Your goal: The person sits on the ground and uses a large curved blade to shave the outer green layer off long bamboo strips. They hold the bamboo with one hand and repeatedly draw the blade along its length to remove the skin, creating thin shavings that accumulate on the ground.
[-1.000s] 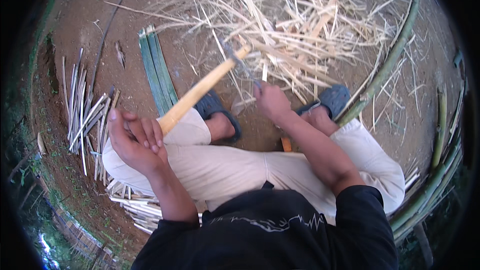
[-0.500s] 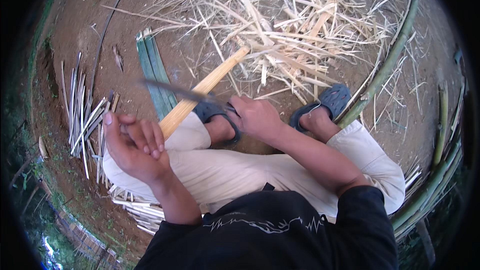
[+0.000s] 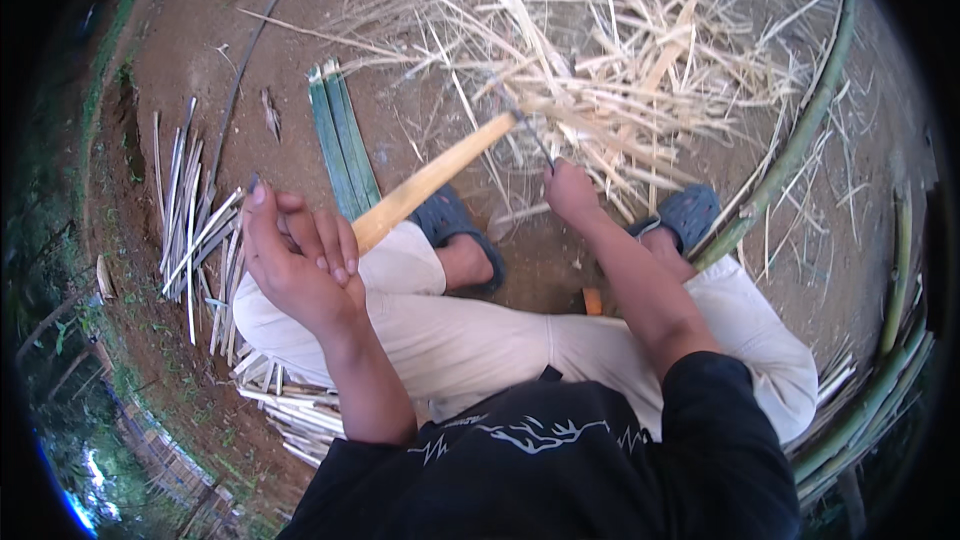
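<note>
In my left hand (image 3: 308,265) is the near end of a pale yellow split bamboo strip (image 3: 435,177), its fingers curled round it. The strip slants away over my left knee, toward the shavings. My right hand (image 3: 573,192) is closed round the handle of a knife (image 3: 536,134), whose grip is mostly hidden. The knife's dark blade, somewhat blurred, crosses the far tip of the strip. Pale bamboo shavings (image 3: 610,80) lie heaped just beyond that tip. Some green bamboo slats (image 3: 340,135) rest on the dirt to the left of the strip.
Thin cut sticks (image 3: 185,210) lie at the left, with more slats (image 3: 295,415) beside my left thigh. A long green bamboo pole (image 3: 775,175) curves along the right. My feet wear dark clogs (image 3: 690,218). Between my legs is a small orange object (image 3: 592,301).
The knife has moved forward and right along the strip, from its middle to its far tip. My left hand keeps its hold. The whole view has shifted slightly.
</note>
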The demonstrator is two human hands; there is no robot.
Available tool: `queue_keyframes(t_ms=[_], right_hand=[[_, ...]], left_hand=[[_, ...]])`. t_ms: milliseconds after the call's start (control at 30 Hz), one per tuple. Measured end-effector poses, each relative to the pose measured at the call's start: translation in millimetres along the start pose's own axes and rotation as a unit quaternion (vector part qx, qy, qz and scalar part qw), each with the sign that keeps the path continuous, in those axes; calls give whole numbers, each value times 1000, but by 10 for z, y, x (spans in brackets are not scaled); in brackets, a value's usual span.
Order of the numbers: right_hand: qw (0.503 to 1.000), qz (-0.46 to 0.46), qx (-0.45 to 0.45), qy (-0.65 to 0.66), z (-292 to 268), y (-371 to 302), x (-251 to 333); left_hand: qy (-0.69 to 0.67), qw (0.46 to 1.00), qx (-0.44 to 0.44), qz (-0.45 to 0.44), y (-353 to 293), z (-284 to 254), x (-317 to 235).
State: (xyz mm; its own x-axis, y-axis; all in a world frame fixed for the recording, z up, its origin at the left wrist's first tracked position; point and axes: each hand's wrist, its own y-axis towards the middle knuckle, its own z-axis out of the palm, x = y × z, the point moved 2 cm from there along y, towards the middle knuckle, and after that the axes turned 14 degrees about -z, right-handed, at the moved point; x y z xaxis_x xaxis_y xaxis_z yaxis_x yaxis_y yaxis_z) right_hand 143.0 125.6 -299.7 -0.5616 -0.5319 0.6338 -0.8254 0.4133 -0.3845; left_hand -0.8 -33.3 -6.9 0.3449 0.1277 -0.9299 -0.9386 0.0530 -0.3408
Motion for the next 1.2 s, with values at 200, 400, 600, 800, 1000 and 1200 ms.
queue_keyframes(t_ms=[200, 400, 600, 800, 1000, 1200], right_hand=[[975, -214, -50, 26, -61, -367, 533], [996, 79, 47, 21, 147, -111, -237], [992, 84, -12, 98, 313, -138, -165], [998, 9, -21, 64, 40, -392, 270], [994, 105, -8, 26, 253, -410, -53], [969, 145, 31, 198, 415, -246, -88]], left_hand=[[-6, 1000, 15, 14, -91, 83, 13], [19, 1000, 16, 8, 54, -50, -17], [-13, 999, 20, -23, 74, -185, 9], [-55, 998, 4, -44, 173, -432, 44], [-111, 992, -21, -49, 296, -584, 73], [-126, 991, -17, -53, 285, -578, 97]])
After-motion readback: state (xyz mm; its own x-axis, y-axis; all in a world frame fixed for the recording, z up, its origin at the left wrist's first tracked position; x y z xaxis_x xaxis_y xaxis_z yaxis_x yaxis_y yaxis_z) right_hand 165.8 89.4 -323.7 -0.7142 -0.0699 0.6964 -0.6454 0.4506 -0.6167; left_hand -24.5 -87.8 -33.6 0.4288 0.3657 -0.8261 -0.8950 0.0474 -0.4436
